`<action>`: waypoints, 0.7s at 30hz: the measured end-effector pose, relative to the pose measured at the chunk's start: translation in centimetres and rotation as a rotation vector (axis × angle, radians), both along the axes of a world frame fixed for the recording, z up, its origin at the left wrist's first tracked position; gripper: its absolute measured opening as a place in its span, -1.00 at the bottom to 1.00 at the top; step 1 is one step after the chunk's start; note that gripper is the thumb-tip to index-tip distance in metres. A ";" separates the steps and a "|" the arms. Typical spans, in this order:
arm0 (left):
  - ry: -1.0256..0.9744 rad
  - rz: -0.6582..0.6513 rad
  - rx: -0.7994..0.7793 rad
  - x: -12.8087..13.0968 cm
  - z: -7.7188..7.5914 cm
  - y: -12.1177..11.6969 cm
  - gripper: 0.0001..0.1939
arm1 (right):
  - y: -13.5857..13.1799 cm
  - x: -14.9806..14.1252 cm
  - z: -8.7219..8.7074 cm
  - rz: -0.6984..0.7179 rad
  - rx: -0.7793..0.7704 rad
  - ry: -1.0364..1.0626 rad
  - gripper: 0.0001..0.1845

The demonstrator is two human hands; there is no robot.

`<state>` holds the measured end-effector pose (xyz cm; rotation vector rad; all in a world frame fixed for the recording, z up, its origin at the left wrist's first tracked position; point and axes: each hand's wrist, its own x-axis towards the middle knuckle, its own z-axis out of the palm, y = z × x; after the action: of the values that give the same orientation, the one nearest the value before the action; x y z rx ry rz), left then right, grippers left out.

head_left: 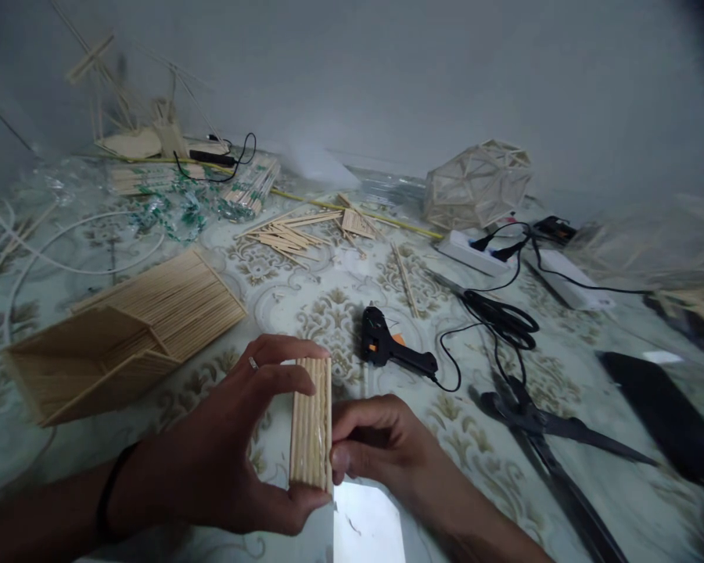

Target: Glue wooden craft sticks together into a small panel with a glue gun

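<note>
My left hand (252, 438) grips a small block of wooden sticks (310, 426) by its top and bottom ends, fingers above and thumb below. Its sticks lie side by side, with shiny streaks along the right part that look like glue. At the block's right edge, my right hand (381, 446) pinches with thumb and forefinger; its other fingers are curled in. A black glue gun (387, 344) lies on its side just beyond my right hand. To the left rests a larger box-like piece of wooden sticks (152, 328), with an open compartment at its near end.
Loose sticks (293, 234) lie mid-table, with bagged sticks (249, 188) behind. Black-handled scissors (498, 313), larger dark shears (533, 422) and a black phone (662, 414) are on the right. Cables run from a white power strip (472, 252) near a faceted stick frame (481, 184). White paper (368, 524) lies in front.
</note>
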<state>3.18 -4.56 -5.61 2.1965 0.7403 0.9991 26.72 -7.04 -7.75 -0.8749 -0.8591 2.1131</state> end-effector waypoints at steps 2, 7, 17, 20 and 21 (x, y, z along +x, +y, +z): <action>0.004 -0.003 -0.009 0.0 -0.1 0.0 -0.13 | 0.0 0.0 -0.2 0.003 0.000 0.013 -0.81; -0.008 0.005 -0.027 0.1 -0.1 0.0 -0.13 | 0.0 -0.1 -0.6 -0.009 -0.009 0.051 -0.82; 0.000 0.028 -0.075 0.1 0.3 -0.2 -0.15 | -0.1 -0.4 -0.6 -0.039 -0.001 0.031 -0.76; 0.000 0.032 -0.054 0.1 0.3 -0.1 -0.14 | -0.1 -0.6 -0.7 -0.052 0.018 0.001 -0.74; -0.002 0.039 -0.043 0.1 0.2 -0.1 -0.14 | 0.0 -0.7 -0.8 -0.047 0.019 -0.003 -0.73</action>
<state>3.27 -4.61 -5.38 2.1516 0.7991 0.9948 26.06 -7.08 -8.51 -0.8801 -0.8508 2.0601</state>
